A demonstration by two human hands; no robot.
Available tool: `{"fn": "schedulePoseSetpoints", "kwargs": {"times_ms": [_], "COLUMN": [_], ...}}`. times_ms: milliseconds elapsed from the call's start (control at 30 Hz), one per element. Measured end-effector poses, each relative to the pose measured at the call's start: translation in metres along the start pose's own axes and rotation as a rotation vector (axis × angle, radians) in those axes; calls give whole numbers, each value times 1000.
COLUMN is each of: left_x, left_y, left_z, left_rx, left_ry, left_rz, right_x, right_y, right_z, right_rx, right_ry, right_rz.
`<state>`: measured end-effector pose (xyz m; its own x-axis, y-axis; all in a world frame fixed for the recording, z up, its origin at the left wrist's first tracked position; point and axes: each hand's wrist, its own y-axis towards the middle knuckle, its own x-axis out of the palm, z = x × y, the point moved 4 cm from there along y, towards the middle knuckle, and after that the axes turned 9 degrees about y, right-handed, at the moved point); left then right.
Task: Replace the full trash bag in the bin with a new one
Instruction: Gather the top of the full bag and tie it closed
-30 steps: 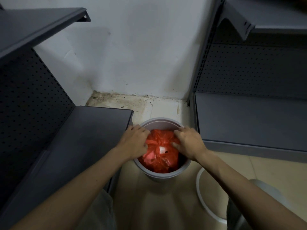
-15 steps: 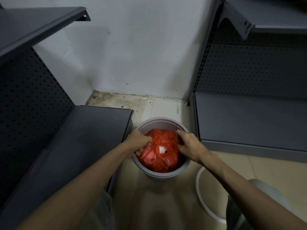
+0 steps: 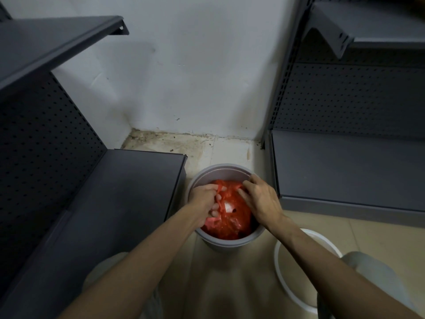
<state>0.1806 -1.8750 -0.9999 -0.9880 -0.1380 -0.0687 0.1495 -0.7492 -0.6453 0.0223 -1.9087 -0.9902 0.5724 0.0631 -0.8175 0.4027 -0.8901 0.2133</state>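
I see the round grey plastic bin (image 3: 226, 242) standing on the pale tiled floor (image 3: 232, 279), in the gap between the dark grey metal shelf on my left (image 3: 119, 203) and the matching shelf unit on my right (image 3: 345, 166). The full red plastic trash bag (image 3: 232, 217) sits inside the bin, filling most of the opening, with something white showing through its top.

My left hand (image 3: 203, 200) has its grip curled tight: the fingers (image 3: 216, 206) are folded around a gathered fold of the red film at the bag's left edge, and the plastic bunches up between them. My right hand (image 3: 261, 199) lies over the bag's right side by the bin's rim; its fingers are bent and press down into the red plastic at the upper edge, but I cannot tell whether they pinch the film or only push on it.

A white plastic ring (image 3: 279, 272) lies flat on the floor just right of the bin, partly under my right forearm.
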Motion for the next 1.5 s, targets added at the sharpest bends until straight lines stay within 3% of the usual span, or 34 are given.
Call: {"fn": "schedulePoseSetpoints", "kwargs": {"times_ms": [233,433,567,767,1100,1333,1500], "left_x": [5,0,1,2,-6,-2,1], "left_y": [1,-2,1,3,10,3,-2], "left_z": [4,5,1,-3,-12,-1,-1], "left_rx": [311,428,414,555,641,700,622], "left_ry": [486,607,584,617,620,761,808], "left_rz": [48,-27,-20,-8,32,110,201], "right_x": [4,9,11,15,11,23,26], "right_y": [15,22,26,29,29,13,8], "right_z": [-3,0,-1,0,-19,-17,-14], "right_rx": [209,408,454,522,411,397,326], "right_ry": [461,676,582,510,411,447,249], "right_rz": [-223,-343,-362,-441,-675,-552,-445]}}
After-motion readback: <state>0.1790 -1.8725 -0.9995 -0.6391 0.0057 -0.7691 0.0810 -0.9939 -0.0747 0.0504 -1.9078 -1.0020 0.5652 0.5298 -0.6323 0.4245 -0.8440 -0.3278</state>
